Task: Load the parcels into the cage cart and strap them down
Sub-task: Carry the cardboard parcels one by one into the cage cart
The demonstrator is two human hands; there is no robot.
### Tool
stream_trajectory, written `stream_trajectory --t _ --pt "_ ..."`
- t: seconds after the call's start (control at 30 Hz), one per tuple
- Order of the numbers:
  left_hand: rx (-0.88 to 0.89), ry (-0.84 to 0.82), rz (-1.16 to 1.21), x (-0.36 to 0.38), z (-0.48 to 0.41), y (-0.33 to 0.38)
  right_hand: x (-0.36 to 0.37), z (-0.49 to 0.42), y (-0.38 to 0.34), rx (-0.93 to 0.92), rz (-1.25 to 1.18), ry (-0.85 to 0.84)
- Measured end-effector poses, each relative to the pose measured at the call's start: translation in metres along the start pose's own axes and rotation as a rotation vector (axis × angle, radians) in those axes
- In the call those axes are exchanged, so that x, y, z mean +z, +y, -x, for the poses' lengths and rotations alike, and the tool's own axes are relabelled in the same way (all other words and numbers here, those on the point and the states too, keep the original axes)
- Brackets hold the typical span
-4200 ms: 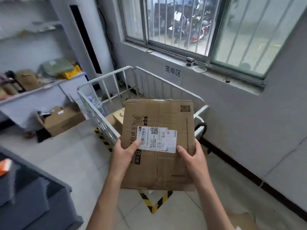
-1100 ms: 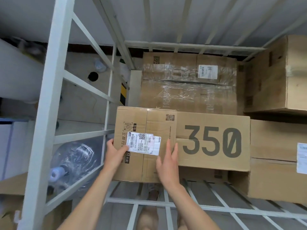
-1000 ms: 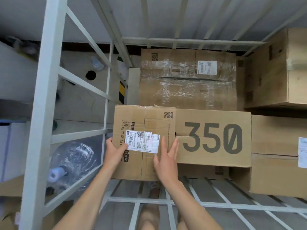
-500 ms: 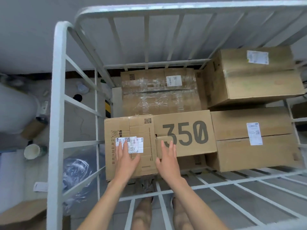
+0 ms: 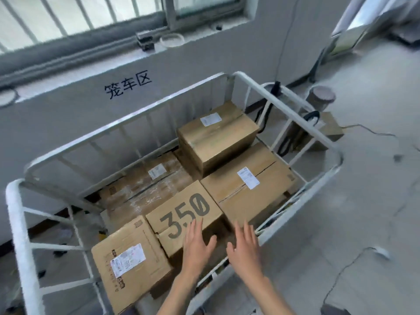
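Observation:
The white cage cart (image 5: 17, 223) stands against the wall and holds several cardboard parcels. The labelled parcel (image 5: 131, 267) lies at the cart's near left corner, next to a box printed "350" (image 5: 181, 214). My left hand (image 5: 197, 244) hovers open above the near end of the "350" box, fingers straight. My right hand (image 5: 246, 247) is open too, above the near rail, holding nothing. Further in lie a film-wrapped box (image 5: 145, 189), a wide box (image 5: 247, 189) and a raised box (image 5: 218, 137).
A grey wall with painted characters (image 5: 128, 85) and a barred window (image 5: 79, 19) lies behind the cart. A black strap (image 5: 311, 115) hangs at the cart's right rail. Cables (image 5: 354, 264) trail across the grey floor on the right.
Both hands have let go of the labelled parcel, which now lies in the cart, and have lifted and moved right. My head has risen and turned, showing the whole cart.

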State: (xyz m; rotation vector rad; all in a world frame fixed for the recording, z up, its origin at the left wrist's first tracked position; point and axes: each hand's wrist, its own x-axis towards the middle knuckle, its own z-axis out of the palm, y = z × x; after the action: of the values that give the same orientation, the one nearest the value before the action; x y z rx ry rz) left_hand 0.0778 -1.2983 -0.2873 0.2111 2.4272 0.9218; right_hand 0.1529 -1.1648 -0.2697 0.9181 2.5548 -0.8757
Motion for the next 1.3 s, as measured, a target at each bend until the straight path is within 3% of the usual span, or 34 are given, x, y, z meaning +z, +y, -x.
stream_trajectory --t 0.3,0.6,0.93,1.3 --pt "0.361 -0.095 -0.078 0.119 0.062 0.212 -0.160 0.073 0.177 0.186 -0.125 0.261" --pt "0.587 -0.169 -0.128 0.205 0.088 0.339 -0.267 0.078 0.278 0.277 -0.185 0.506" --pt "0.694 -0.268 -0.147 0.309 0.046 0.475 -0.358 0.022 0.375 0.360 -0.251 0.613" --pt "0.674 -0.353 -0.100 0.420 -0.080 0.637 -0.481 -0.124 0.467 0.423 -0.252 0.543"
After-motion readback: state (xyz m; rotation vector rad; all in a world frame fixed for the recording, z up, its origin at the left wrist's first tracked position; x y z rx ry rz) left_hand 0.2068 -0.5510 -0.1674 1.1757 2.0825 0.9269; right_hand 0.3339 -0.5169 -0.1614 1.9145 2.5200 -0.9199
